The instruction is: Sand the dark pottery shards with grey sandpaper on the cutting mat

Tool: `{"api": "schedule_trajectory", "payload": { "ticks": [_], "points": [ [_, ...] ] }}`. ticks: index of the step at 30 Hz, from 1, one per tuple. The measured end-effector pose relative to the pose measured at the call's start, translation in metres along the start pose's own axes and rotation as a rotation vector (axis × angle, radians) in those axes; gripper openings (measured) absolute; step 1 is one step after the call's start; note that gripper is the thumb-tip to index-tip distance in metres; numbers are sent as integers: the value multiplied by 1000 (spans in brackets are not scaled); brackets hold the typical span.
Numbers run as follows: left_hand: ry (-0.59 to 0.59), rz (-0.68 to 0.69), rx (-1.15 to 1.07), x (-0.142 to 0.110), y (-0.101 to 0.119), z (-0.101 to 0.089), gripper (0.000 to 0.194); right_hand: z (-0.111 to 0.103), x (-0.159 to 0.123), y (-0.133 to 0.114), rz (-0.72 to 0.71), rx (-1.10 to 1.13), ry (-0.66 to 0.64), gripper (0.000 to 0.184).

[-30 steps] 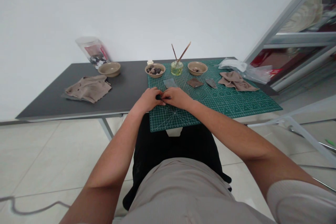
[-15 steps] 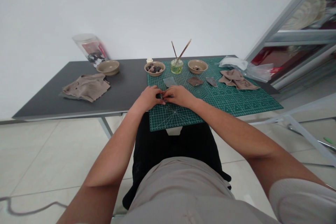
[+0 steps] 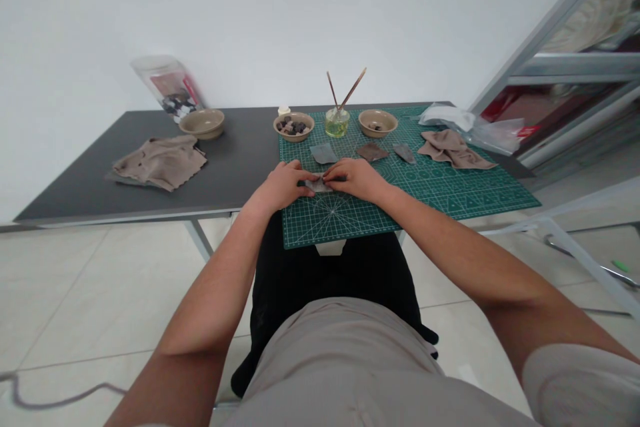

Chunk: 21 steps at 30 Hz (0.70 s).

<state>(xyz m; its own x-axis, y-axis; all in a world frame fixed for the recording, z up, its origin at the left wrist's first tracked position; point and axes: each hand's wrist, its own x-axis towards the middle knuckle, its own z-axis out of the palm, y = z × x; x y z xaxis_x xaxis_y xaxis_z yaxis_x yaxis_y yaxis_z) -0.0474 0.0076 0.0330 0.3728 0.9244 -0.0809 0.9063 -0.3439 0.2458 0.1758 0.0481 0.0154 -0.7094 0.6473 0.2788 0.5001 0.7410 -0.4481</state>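
A small light-grey sheet, like sandpaper (image 3: pixel 318 183), lies on the green cutting mat (image 3: pixel 333 220) between my hands. My left hand (image 3: pixel 286 185) holds its left end, thumb at the near side and fingers at the far side. From the right, my right hand (image 3: pixel 361 180) reaches over the sheet with its fingertips pinched together on a small dark piece, too tiny to make out. Just beyond my hands lie a grey square sheet (image 3: pixel 324 153), a brown square sheet (image 3: pixel 372 151) and a narrow grey sheet (image 3: pixel 404 153).
A bowl of small dark and brown lumps (image 3: pixel 294 128), a glass jar with two brushes (image 3: pixel 337 123) and another bowl (image 3: pixel 378 124) line the back. Brown cloths lie left (image 3: pixel 163 161) and right (image 3: pixel 453 148). A third bowl (image 3: pixel 203 124) stands near a clear container (image 3: pixel 167 90).
My hands have drawn slightly apart, the right one shifting rightward. The light-grey sheet between them now shows flat, where before only a dark gap was visible. The camera view has shifted slightly.
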Motion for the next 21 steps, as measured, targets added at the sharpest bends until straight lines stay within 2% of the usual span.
{"api": "schedule_trajectory", "payload": {
  "ticks": [5, 10, 16, 21],
  "points": [
    [-34, -11, 33, -1, 4, -4, 46, 0, -5, -6, -31, -1, -9, 17],
    [-36, -9, 58, 0, 4, -3, 47, -8, -11, 2, -28, -3, -13, 16],
    [-40, -24, 63, 1, 3, -2, 48, -1, -5, 3, 13, -17, 44, 16],
    [-43, -25, 54, 0, 5, -5, 49, -8, -13, 7, -21, 20, 6, 16]
  ]
}}
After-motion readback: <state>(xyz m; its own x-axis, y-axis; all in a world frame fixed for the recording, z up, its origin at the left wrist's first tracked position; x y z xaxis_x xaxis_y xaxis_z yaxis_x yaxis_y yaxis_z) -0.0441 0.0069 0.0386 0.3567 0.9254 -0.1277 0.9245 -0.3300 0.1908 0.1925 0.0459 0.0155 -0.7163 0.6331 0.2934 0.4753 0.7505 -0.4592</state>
